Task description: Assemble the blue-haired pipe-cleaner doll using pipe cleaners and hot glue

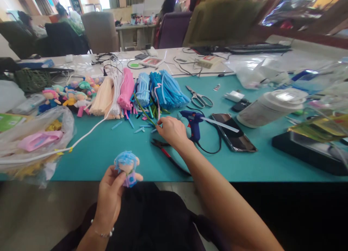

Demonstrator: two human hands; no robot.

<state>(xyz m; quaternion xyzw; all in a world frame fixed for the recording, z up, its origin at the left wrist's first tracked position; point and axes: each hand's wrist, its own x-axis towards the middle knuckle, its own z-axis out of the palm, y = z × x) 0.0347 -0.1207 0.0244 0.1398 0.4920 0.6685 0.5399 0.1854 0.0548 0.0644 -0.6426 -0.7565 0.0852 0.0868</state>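
From the left hand (110,186), lower left of centre, the blue-haired doll (127,163) pokes up and to the right, pinched between thumb and curled fingers. Mid-frame, the right hand (173,131) is nearly closed at the lower end of a green stem (144,110), its grip unclear, with pliers (169,156) just below and a glue gun (194,127) to the right

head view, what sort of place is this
Probably a craft workspace in a shared office or studio: bundles of pipe cleaners and a glue gun lie on the desk, with high-backed chairs beyond.
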